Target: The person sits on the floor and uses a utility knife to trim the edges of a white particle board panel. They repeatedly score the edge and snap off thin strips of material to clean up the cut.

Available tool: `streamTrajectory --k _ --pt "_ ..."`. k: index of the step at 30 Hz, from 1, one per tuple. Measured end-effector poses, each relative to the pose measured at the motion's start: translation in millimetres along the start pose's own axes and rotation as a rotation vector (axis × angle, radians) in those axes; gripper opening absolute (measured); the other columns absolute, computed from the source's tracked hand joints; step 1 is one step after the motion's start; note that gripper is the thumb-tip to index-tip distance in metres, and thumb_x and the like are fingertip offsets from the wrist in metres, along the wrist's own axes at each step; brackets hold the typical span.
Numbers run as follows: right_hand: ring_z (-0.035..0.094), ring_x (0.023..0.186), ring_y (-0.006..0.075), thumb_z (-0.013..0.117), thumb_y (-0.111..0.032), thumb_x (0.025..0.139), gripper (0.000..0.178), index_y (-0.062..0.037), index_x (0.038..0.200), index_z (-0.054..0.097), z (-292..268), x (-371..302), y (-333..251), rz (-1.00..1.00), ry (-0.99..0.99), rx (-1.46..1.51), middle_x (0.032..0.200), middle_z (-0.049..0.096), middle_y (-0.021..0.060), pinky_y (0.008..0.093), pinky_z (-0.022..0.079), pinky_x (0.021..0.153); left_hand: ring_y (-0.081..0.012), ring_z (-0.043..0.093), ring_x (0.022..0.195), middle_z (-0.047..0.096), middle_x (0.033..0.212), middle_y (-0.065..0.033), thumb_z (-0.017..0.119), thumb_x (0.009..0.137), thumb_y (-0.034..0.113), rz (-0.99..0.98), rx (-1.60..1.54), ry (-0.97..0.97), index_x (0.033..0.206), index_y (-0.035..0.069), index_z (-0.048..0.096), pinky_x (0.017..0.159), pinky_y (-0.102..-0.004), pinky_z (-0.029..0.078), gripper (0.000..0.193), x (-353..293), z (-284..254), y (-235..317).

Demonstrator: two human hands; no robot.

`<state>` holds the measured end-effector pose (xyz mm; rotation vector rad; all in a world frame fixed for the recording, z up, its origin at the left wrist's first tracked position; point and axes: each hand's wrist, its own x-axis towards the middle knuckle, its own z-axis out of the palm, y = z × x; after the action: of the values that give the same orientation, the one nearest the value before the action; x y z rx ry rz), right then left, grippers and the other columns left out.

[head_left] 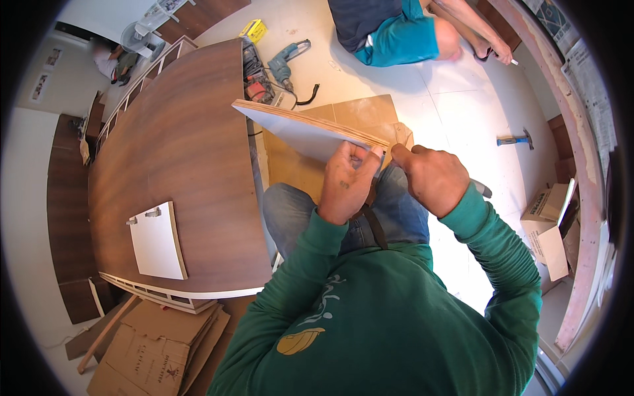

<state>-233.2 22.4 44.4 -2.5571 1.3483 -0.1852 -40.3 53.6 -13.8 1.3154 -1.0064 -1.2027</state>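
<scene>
A white-faced plywood panel (290, 132) stands on edge between my knees, its layered wood edge facing up. My left hand (349, 181) grips it near its close corner, thumb by the top edge and fingers against the white face. At that same corner my right hand (432, 175) is closed, its thumb and fingers bent together. A tan, crumpled-looking piece (401, 135) shows just beyond the right fingers; whether they pinch it is hidden. Under the panel lies a flattened cardboard sheet (363, 112).
Left stands a large brown wood-grain surface (185, 158) bearing a small white door panel (158, 241) with hinges. A teal power drill (282, 66) lies ahead, a blue hammer (515, 140) right. Another person (396, 33) sits close ahead. Cardboard boxes (548, 224) stand right.
</scene>
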Motion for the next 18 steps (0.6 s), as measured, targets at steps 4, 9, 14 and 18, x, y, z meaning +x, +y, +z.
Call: streamTrajectory --k 4,9,14,18 --pt "0.073 0.074 0.0435 0.064 -0.011 0.098 0.013 -0.0105 0.112 0.064 -1.1 6.9 6.1 -0.016 -0.079 0.118 0.077 0.071 0.0206 0.0542 0.056 0.065 -0.0091 0.056 0.078 0.064 0.085 -0.0043 0.077 0.103 0.027 -0.010 0.033 0.015 0.096 0.001 0.060 0.068 -0.0293 0.049 0.032 -1.0 -1.3 -1.3" --pt "0.071 0.076 0.0466 0.064 -0.009 0.099 0.012 -0.0101 0.112 0.065 19.9 0.9 12.9 -0.029 0.015 0.265 0.081 0.071 0.0220 0.0543 0.056 0.067 -0.0092 0.056 0.075 0.065 0.084 -0.0042 0.077 0.102 0.025 0.019 0.072 -0.011 0.095 0.000 0.060 0.065 -0.0297 0.049 0.030 0.5 -2.4 2.6" --pt "0.073 0.084 0.0464 0.061 -0.005 0.095 0.019 -0.0093 0.113 0.065 58.4 -2.0 23.2 -0.064 0.093 0.550 0.086 0.074 0.0209 0.0559 0.056 0.073 -0.0084 0.058 0.075 0.065 0.084 -0.0048 0.077 0.102 0.023 -0.064 0.093 -0.025 0.096 0.000 0.061 0.064 -0.0277 0.048 0.029 -1.9 -3.0 15.2" --pt "0.073 0.087 0.0457 0.061 -0.002 0.095 0.020 -0.0083 0.113 0.065 57.5 -2.0 22.6 -0.069 0.077 0.527 0.090 0.075 0.0203 0.0546 0.056 0.074 -0.0038 0.049 0.073 0.060 0.083 0.0019 0.074 0.105 0.023 -0.066 0.078 -0.026 0.096 0.002 0.063 0.063 -0.0236 0.041 0.025 -4.6 -4.0 15.8"
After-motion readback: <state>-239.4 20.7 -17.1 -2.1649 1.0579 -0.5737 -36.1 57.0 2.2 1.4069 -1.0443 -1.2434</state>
